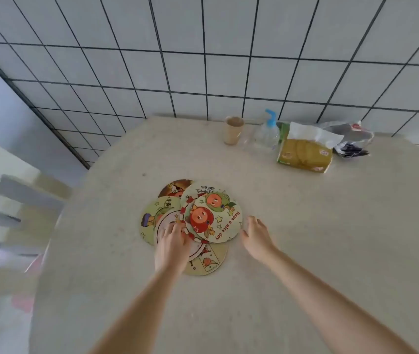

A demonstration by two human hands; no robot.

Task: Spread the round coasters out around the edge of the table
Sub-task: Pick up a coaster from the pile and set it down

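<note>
L hand (172, 242) on coaster pile (212, 221); R hand (255, 236) beside, fingers loose.

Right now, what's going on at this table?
A person is working on a pile of round coasters overlapping near the middle of the table. The left hand rests on the pile, fingers on a white coaster; the right hand is open beside the top coaster's edge. None has been spread to the edge yet. A cup, bottle and tissue pack stand by the wall.
</note>
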